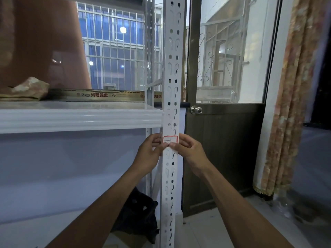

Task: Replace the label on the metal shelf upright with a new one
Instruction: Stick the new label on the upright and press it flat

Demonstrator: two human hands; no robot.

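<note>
Head view, the only one. A small white label (170, 139) with a red border sat on the front face of the white perforated upright (172, 72), just below the shelf beam (71, 119). Faint handwriting on it, unreadable. Both hands were at the label from either side. The left hand (149, 153) had its thumb at the lower left edge, fingers curled behind the post. The right hand (186, 149) pressed thumb and forefinger at the lower right edge. Both were closed in a light pinch or press on the label; could not tell whether it was being peeled or smoothed down, nor whether this was the old label or the new one.

Risks, as judgement: if peeling, thin paper could tear and leave residue on the paint. If sticking, the label spans slot holes, so unsupported patches could wrinkle or lift, and uneven thumb pressure could set it crooked.

Pose: both forearms rose from below, converging on the post, wrists slightly cocked inward.
</note>
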